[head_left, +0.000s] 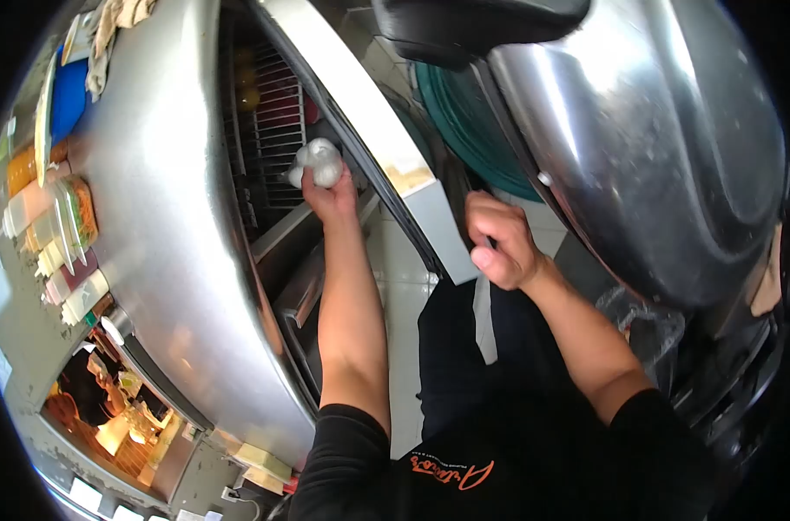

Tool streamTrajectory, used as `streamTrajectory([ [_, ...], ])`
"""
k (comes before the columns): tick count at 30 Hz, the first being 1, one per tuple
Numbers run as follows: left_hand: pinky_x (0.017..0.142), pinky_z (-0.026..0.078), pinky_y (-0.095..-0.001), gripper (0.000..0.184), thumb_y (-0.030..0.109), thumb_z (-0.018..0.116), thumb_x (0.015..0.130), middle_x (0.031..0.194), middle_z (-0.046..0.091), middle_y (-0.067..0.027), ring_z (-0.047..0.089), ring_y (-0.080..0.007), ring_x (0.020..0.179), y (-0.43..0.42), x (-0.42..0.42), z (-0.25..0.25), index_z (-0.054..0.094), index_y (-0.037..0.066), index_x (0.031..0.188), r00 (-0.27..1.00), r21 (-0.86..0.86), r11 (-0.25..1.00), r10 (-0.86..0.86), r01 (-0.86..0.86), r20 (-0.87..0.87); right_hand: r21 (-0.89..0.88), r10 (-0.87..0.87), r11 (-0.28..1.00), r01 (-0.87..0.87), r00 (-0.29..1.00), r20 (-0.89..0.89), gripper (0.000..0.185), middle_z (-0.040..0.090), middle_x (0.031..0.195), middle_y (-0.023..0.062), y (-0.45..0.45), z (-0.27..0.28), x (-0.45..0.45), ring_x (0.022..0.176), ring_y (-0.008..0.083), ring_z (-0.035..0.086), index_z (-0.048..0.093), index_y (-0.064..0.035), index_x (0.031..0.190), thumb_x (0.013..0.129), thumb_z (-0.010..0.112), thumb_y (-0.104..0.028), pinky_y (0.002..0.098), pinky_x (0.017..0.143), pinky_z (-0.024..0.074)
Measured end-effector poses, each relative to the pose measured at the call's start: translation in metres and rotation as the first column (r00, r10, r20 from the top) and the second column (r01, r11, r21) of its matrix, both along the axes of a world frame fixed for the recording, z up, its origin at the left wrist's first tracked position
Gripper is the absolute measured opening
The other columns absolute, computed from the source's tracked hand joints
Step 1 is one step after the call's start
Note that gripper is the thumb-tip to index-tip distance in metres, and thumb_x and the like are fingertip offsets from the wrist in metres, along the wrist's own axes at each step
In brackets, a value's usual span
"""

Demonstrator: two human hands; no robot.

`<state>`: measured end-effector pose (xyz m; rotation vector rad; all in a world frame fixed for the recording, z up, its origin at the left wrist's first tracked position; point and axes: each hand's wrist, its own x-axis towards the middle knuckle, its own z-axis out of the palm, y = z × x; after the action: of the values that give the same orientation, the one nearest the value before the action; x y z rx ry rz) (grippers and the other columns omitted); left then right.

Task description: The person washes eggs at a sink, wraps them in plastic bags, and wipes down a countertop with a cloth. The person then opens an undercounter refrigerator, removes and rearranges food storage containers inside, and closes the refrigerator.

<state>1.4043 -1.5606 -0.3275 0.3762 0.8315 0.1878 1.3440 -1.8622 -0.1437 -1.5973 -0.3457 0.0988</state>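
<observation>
My left hand (pixel 332 198) is closed around a knotted clear plastic bag (pixel 324 163) with whitish contents. It is inside the opening of a steel fridge, beside a wire rack (pixel 278 122). My right hand (pixel 503 241) is a fist just right of the open fridge door's edge (pixel 443 230). A dark handle end shows between its thumb and fingers. Below the fist hangs a pale, blade-like strip (pixel 484 323), so it looks like a knife, though the fingers hide the join. Whether this fist touches the door, I cannot tell.
The fridge's steel top (pixel 161 191) spans the left, with sauce bottles (pixel 78 295) and food containers (pixel 81 213) beyond it. A green tub (pixel 473 130) and a large shiny metal body (pixel 664 130) stand at right. Below that lies a clear plastic bag (pixel 660 330).
</observation>
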Motion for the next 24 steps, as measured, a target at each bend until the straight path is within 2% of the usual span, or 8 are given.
streamTrajectory([
  [3,0.09,0.05,-0.0455,0.037,0.022,0.055,0.092,0.118,0.06,-0.0116,0.058,-0.0298,0.109,0.021,0.038,-0.038,0.049,0.007,0.125,0.999,-0.029,0.999,0.022,-0.024,-0.049,0.001,0.016,1.0,-0.016,1.0,-0.001,0.042,0.036,0.063,0.0097,-0.001,-0.006,-0.002,0.058,0.0252,0.039,0.037,-0.0054,0.061,0.08,0.053,-0.04,0.036,0.054,0.0303],
  [7,0.091,0.049,-0.0423,0.034,0.031,0.05,0.095,0.115,0.061,-0.0088,0.06,-0.0279,0.107,0.037,0.106,-0.065,0.055,0.008,0.119,0.952,0.267,0.963,-0.106,0.027,0.286,0.127,-0.004,0.992,0.006,1.0,-0.017,0.047,0.038,0.063,0.0102,0.007,-0.009,-0.003,0.058,0.026,0.04,0.039,-0.0057,0.061,0.082,0.057,-0.044,0.0364,0.054,0.0311],
  [10,0.098,0.035,-0.0329,0.046,0.045,0.054,0.091,0.133,0.05,-0.0062,0.045,-0.0199,0.121,0.037,0.15,-0.057,0.052,0.013,0.123,0.997,0.343,0.936,-0.074,0.078,-0.026,0.126,0.016,0.992,-0.007,0.997,-0.072,0.052,0.041,0.064,0.0082,0.008,-0.011,-0.006,0.059,0.024,0.041,0.039,-0.0082,0.061,0.083,0.056,-0.052,0.0351,0.057,0.0326],
  [14,0.1,0.035,-0.0342,0.05,0.041,0.054,0.092,0.14,0.041,-0.0086,0.041,-0.0218,0.126,0.062,0.213,-0.094,0.047,0.011,0.131,0.996,0.271,0.958,-0.094,0.092,-0.007,0.092,0.08,0.994,-0.065,0.982,-0.168,0.061,0.043,0.063,0.0075,0.006,-0.005,-0.007,0.059,0.0238,0.043,0.038,-0.0086,0.059,0.085,0.051,-0.063,0.0348,0.058,0.0338],
  [17,0.075,0.05,-0.0288,0.024,0.022,0.047,0.093,0.105,0.06,-0.008,0.057,-0.0229,0.089,0.061,0.233,-0.093,0.058,0.012,0.112,0.977,0.167,0.98,0.071,-0.105,0.201,0.075,0.047,0.997,-0.035,0.986,-0.159,0.069,0.046,0.063,0.0091,0.013,-0.004,0.001,0.059,0.0243,0.046,0.037,-0.0074,0.057,0.085,0.047,-0.069,0.0335,0.058,0.0376],
  [18,0.071,0.049,-0.0297,0.021,0.024,0.046,0.094,0.097,0.059,-0.007,0.054,-0.0211,0.082,0.06,0.235,-0.101,0.059,0.01,0.104,0.987,0.276,0.953,0.091,-0.124,0.13,0.063,0.043,0.997,-0.034,0.988,-0.151,0.069,0.046,0.063,0.0093,0.013,-0.004,0.003,0.059,0.0243,0.047,0.037,-0.0069,0.057,0.085,0.047,-0.07,0.0326,0.058,0.0379],
  [21,0.07,0.049,-0.0333,0.026,0.029,0.047,0.095,0.09,0.06,-0.0081,0.056,-0.0216,0.079,0.006,0.161,-0.084,0.061,0.008,0.1,0.96,0.549,0.803,-0.099,0.232,-0.261,-0.039,0.056,0.997,-0.059,0.996,-0.076,0.068,0.048,0.064,0.0108,0.006,-0.007,-0.004,0.057,0.022,0.045,0.039,-0.0045,0.057,0.088,0.042,-0.064,0.0299,0.05,0.0327],
  [24,0.068,0.048,-0.0384,0.035,0.038,0.05,0.094,0.086,0.063,-0.0112,0.061,-0.0238,0.076,-0.062,0.018,-0.087,0.064,0.006,0.099,0.819,0.625,0.601,-0.09,0.498,-0.566,-0.002,-0.051,0.999,0.051,0.996,-0.071,0.06,0.046,0.067,0.0098,0.026,0.005,-0.007,0.058,0.0219,0.042,0.043,-0.0013,0.062,0.09,0.042,-0.054,0.0327,0.053,0.0322],
])
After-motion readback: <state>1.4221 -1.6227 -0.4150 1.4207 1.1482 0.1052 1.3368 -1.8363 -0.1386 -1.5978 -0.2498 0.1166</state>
